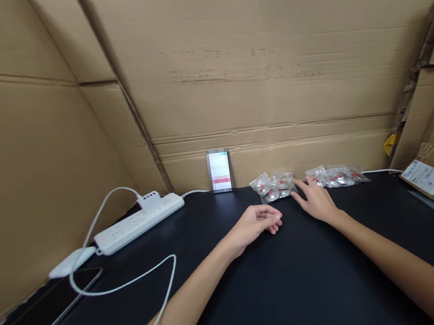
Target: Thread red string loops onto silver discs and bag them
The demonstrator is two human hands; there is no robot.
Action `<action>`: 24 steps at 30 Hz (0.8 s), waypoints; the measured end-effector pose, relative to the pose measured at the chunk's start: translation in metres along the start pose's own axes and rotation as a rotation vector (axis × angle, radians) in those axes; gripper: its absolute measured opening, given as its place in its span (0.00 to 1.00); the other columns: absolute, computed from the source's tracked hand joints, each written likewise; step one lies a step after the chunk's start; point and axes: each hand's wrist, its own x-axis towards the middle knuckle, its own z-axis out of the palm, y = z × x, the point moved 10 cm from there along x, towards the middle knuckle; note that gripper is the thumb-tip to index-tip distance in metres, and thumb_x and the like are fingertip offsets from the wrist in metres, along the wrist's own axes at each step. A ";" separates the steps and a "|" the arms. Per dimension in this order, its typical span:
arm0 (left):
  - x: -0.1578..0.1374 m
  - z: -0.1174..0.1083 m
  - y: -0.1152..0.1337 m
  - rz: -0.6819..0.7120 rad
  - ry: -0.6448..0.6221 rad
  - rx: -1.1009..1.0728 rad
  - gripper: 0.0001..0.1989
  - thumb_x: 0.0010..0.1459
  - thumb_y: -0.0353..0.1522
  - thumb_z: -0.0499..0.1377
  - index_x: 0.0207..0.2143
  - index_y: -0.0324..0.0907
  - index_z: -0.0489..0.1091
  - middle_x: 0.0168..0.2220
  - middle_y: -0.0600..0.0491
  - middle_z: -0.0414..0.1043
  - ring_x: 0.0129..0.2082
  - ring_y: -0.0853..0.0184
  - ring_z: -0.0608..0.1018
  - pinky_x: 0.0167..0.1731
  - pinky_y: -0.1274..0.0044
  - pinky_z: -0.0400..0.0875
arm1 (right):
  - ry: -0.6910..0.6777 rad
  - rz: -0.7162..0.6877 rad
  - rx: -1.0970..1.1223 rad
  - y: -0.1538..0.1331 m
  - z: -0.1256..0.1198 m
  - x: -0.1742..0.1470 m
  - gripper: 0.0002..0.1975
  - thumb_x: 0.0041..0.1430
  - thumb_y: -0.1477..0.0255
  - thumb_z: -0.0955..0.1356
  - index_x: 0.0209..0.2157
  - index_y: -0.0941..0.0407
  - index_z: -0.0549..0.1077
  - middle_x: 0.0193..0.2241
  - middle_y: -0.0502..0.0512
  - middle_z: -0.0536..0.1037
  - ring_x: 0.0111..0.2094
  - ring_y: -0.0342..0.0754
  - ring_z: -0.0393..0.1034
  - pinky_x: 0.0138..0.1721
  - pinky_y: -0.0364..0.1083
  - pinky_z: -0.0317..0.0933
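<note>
My left hand (257, 221) is over the black table with its fingers loosely curled and the thumb laid against them; nothing shows in it. It is in front of a small pile of clear plastic bags (274, 187) holding round silvery pieces with red spots, and does not touch them. My right hand (315, 200) is open, fingers spread forward. Its fingertips are at the right edge of that pile; whether they touch it I cannot tell. A second group of similar clear bags (341, 177) lies just behind and right of this hand.
A phone (220, 171) with a lit, blurred screen leans on the cardboard wall (261, 71) at the back. On the left are a white power strip (141, 223), a charger plug (150, 201) and a loose white cable (125, 287). A labelled cardboard box (432, 176) stands at right.
</note>
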 end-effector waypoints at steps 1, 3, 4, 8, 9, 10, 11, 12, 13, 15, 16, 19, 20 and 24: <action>0.000 0.000 -0.001 -0.002 0.000 -0.008 0.15 0.54 0.40 0.64 0.37 0.36 0.75 0.32 0.47 0.77 0.28 0.67 0.76 0.34 0.74 0.70 | -0.036 -0.006 -0.011 -0.004 0.005 0.001 0.22 0.65 0.62 0.62 0.60 0.46 0.63 0.50 0.62 0.70 0.36 0.53 0.74 0.35 0.48 0.65; 0.001 0.000 -0.002 -0.003 0.001 -0.019 0.15 0.54 0.40 0.64 0.37 0.36 0.75 0.32 0.47 0.77 0.28 0.68 0.76 0.34 0.74 0.70 | -0.090 -0.019 -0.010 -0.008 0.014 0.003 0.24 0.65 0.62 0.63 0.62 0.43 0.60 0.56 0.62 0.67 0.39 0.55 0.75 0.36 0.50 0.66; 0.001 0.000 -0.002 -0.002 0.002 -0.020 0.15 0.54 0.40 0.64 0.37 0.36 0.75 0.32 0.47 0.77 0.28 0.68 0.76 0.34 0.74 0.70 | -0.105 -0.033 0.008 -0.010 0.017 0.004 0.24 0.65 0.63 0.63 0.61 0.44 0.61 0.57 0.61 0.66 0.42 0.56 0.74 0.39 0.51 0.66; 0.001 0.000 0.000 0.000 0.003 -0.013 0.14 0.54 0.40 0.64 0.36 0.36 0.75 0.31 0.47 0.77 0.28 0.67 0.76 0.34 0.74 0.70 | -0.102 -0.121 0.148 -0.014 0.019 0.006 0.15 0.63 0.72 0.63 0.51 0.52 0.72 0.53 0.58 0.73 0.50 0.56 0.70 0.48 0.51 0.63; 0.000 0.001 0.000 -0.003 0.004 -0.012 0.14 0.54 0.40 0.64 0.36 0.36 0.75 0.31 0.47 0.77 0.28 0.67 0.76 0.34 0.74 0.70 | -0.097 -0.134 0.173 -0.015 0.017 0.006 0.13 0.63 0.74 0.64 0.47 0.53 0.73 0.50 0.57 0.75 0.48 0.54 0.71 0.48 0.50 0.63; 0.000 0.001 0.000 -0.004 0.006 -0.010 0.15 0.54 0.40 0.64 0.36 0.36 0.75 0.31 0.47 0.77 0.28 0.67 0.76 0.34 0.74 0.70 | -0.093 -0.140 0.189 -0.015 0.016 0.006 0.11 0.62 0.75 0.64 0.44 0.53 0.74 0.47 0.56 0.76 0.46 0.53 0.72 0.47 0.49 0.63; 0.000 0.001 0.000 -0.007 0.008 -0.008 0.15 0.54 0.40 0.64 0.36 0.36 0.75 0.32 0.47 0.77 0.28 0.67 0.76 0.34 0.74 0.70 | -0.092 -0.143 0.197 -0.015 0.015 0.005 0.10 0.62 0.76 0.64 0.41 0.53 0.74 0.44 0.56 0.77 0.44 0.52 0.72 0.46 0.48 0.64; 0.000 0.000 0.000 -0.007 0.009 -0.005 0.15 0.54 0.40 0.64 0.36 0.36 0.75 0.32 0.47 0.77 0.28 0.67 0.76 0.34 0.74 0.70 | -0.093 -0.146 0.200 -0.016 0.013 0.004 0.09 0.61 0.77 0.64 0.39 0.53 0.74 0.42 0.55 0.77 0.41 0.51 0.73 0.44 0.47 0.64; 0.000 0.000 0.000 -0.007 0.010 -0.006 0.15 0.55 0.40 0.64 0.36 0.36 0.75 0.32 0.47 0.77 0.28 0.67 0.76 0.34 0.74 0.70 | -0.092 -0.148 0.201 -0.017 0.012 0.003 0.08 0.61 0.77 0.64 0.37 0.54 0.74 0.40 0.55 0.77 0.39 0.50 0.72 0.42 0.46 0.64; -0.001 0.000 0.000 -0.006 0.006 -0.013 0.15 0.55 0.40 0.64 0.36 0.36 0.75 0.32 0.46 0.77 0.28 0.67 0.76 0.34 0.74 0.70 | -0.090 -0.155 0.207 -0.020 0.009 0.001 0.06 0.61 0.76 0.64 0.35 0.55 0.73 0.38 0.55 0.76 0.36 0.48 0.71 0.39 0.45 0.63; -0.001 0.000 0.000 -0.005 0.003 -0.017 0.15 0.55 0.40 0.64 0.37 0.36 0.75 0.32 0.46 0.77 0.28 0.67 0.76 0.34 0.74 0.70 | -0.093 -0.160 0.211 -0.021 0.008 0.000 0.05 0.61 0.75 0.65 0.35 0.55 0.73 0.37 0.54 0.76 0.34 0.48 0.71 0.37 0.44 0.63; -0.001 0.000 0.001 0.001 0.000 -0.006 0.15 0.55 0.40 0.63 0.37 0.36 0.75 0.32 0.46 0.77 0.29 0.67 0.76 0.34 0.74 0.70 | -0.069 -0.144 0.216 -0.022 0.004 -0.002 0.05 0.61 0.69 0.66 0.36 0.55 0.72 0.35 0.54 0.75 0.31 0.47 0.69 0.34 0.44 0.62; -0.001 0.000 0.001 0.002 0.001 0.001 0.15 0.55 0.40 0.63 0.37 0.36 0.75 0.32 0.46 0.77 0.29 0.67 0.76 0.34 0.74 0.70 | -0.032 -0.113 0.203 -0.019 0.001 -0.001 0.08 0.61 0.66 0.66 0.38 0.55 0.72 0.36 0.55 0.74 0.32 0.48 0.70 0.35 0.44 0.62; -0.001 0.001 0.002 -0.001 0.005 0.011 0.15 0.56 0.40 0.63 0.36 0.35 0.75 0.32 0.47 0.77 0.28 0.68 0.76 0.34 0.74 0.70 | 0.092 -0.025 0.090 -0.007 -0.005 0.001 0.17 0.61 0.62 0.66 0.48 0.56 0.71 0.44 0.62 0.74 0.45 0.56 0.69 0.45 0.51 0.62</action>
